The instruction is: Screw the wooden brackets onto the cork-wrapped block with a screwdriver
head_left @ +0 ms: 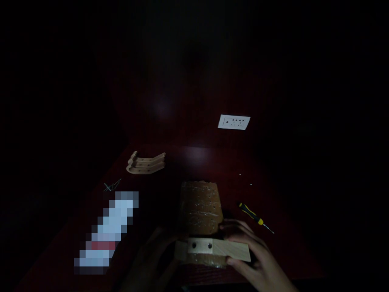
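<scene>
A pale wooden piece (pixel 225 248) with two dark holes lies crosswise over the near end of a brown, tape-covered block (pixel 200 207). My right hand (pixel 255 255) grips its right end, with the thumb on the near side and the fingers on the far side. My left hand (pixel 159 253), dim in shadow, closes round its left end. A yellow and black screwdriver (pixel 251 214) rests to the right of the block, its tip pointing right and toward me.
Several curved wooden pieces (pixel 147 165) lie at the back left, with thin screws (pixel 112 185) nearer. A blurred white item (pixel 109 231) is at the left. Two tiny white bits lie at the right. A white socket plate (pixel 234 122) is on the dark red back wall.
</scene>
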### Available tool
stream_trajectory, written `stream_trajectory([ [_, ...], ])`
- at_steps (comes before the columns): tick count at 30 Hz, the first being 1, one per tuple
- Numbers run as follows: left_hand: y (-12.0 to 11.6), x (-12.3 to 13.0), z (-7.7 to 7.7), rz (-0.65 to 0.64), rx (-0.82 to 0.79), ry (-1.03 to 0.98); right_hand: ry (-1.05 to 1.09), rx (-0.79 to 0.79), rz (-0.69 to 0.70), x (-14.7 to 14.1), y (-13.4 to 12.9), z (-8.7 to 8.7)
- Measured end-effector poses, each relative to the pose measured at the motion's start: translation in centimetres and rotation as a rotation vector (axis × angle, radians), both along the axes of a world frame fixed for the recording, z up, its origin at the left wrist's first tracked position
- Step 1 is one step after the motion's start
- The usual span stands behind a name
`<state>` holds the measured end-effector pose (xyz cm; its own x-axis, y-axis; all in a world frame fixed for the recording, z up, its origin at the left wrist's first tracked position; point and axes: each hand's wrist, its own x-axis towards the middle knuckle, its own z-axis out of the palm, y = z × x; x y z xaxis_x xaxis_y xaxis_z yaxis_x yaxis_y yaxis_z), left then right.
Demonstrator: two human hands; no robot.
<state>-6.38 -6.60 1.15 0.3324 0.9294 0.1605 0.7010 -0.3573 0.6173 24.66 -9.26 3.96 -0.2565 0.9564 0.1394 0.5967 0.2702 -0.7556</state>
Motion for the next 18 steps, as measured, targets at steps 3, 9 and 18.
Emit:
stream_trajectory([
  [3,-0.2,-0.2,-0.4,0.008,-0.019,0.007,-0.01,0.001,-0.024,0.1,-0.2,-0.3],
  [9,-0.1,0.1,-0.1,0.06,-0.038,0.041,0.032,-0.004,-0.018,-0.4,0.4,0.8],
  [18,0.5,1.4,2.3,0.03,-0.051,-0.061,0.115,-0.01,0.007,-1.2,1.1,2.2],
])
